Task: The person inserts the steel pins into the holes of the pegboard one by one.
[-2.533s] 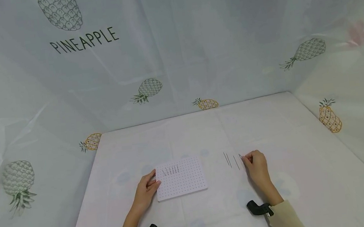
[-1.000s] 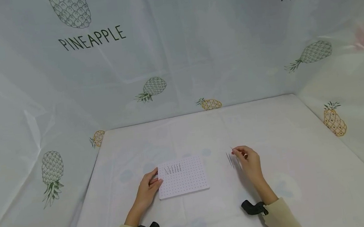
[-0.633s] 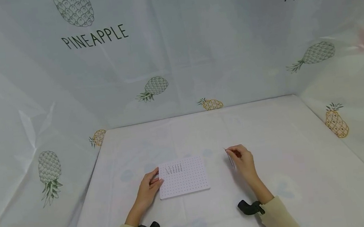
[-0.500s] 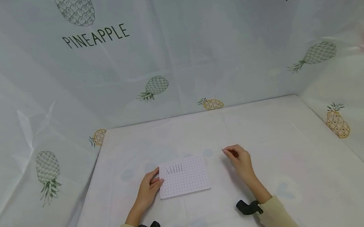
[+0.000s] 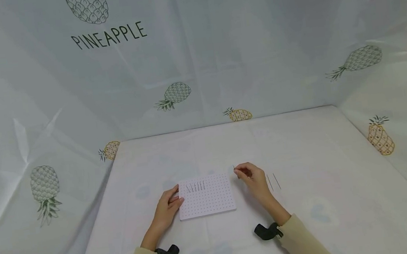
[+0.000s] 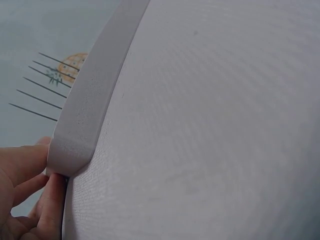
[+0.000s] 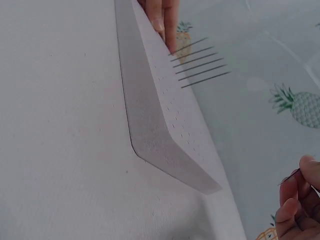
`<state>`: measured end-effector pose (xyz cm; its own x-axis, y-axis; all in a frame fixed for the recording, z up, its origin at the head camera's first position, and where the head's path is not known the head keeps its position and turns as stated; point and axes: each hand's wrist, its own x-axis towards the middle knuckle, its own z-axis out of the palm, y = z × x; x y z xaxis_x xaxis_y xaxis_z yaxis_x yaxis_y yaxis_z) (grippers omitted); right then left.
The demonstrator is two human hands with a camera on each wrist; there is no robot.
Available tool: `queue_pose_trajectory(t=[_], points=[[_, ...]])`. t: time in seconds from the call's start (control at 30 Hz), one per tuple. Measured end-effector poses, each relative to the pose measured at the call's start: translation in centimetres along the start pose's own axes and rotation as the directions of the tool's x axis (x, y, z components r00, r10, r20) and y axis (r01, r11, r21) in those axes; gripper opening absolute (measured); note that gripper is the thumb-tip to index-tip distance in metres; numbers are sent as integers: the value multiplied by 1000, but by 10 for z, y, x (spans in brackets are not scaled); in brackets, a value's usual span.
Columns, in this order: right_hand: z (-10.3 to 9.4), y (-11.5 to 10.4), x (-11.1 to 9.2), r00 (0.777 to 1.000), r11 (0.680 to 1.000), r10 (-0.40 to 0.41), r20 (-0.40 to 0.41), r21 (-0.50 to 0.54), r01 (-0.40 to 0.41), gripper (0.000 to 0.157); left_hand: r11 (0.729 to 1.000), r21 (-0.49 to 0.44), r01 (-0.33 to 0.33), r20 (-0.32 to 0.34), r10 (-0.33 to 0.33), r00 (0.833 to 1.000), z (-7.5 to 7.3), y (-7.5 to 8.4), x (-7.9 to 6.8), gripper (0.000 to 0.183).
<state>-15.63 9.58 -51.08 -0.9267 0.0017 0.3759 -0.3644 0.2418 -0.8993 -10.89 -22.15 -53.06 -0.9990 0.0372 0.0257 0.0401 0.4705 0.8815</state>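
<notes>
Site: small draped tabletop work booth, set up for recording; building type beyond drapes cannot be told. Evidence: pale pineapple-print sheet (image 5: pixel 255 55) hung behind table and along both sides, creased, word PINEAPPLE lettered twice. White table cover (image 5: pixel 302 145), faint bluish blotches, far edge meeting sheet. Black wrist cameras (image 5: pixel 266 231) worn on both arms. Bench material: white pegboard (image 5: pixel 211 204) bearing row of thin dark pins (image 5: pixel 201 185).

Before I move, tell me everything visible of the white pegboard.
The white pegboard is a thick rectangular slab with rounded corners, matte, perhaps plastic, its top gridded with small holes. It lies flat on the pale tablecloth. Six thin dark pins stand in a row toward its far left corner. The left hand grips its left edge.
</notes>
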Motion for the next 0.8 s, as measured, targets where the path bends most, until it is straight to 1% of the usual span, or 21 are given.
queue_pose_trajectory(t=[0.17,0.47,0.6,0.7,0.8], points=[[15,-5,1,998,999,-40,40,11,40,5,1000,-9,2,-3,-2,1000,0,1,-2,56],[37,-15,3,990,998,-43,134,60,35,5,1000,-2,2,-7,-2,1000,-1,2,-3,56],[44,-22,3,986,995,-66,156,89,52,5,1000,-2,-2,-7,2,1000,-1,2,-2,56],[49,-24,3,983,995,-63,174,90,48,4,1000,0,-3,-4,3,1000,-1,0,-1,56],[53,-22,3,977,997,-35,208,81,19,4,1000,2,-9,-3,9,1000,-1,-1,-1,55]])
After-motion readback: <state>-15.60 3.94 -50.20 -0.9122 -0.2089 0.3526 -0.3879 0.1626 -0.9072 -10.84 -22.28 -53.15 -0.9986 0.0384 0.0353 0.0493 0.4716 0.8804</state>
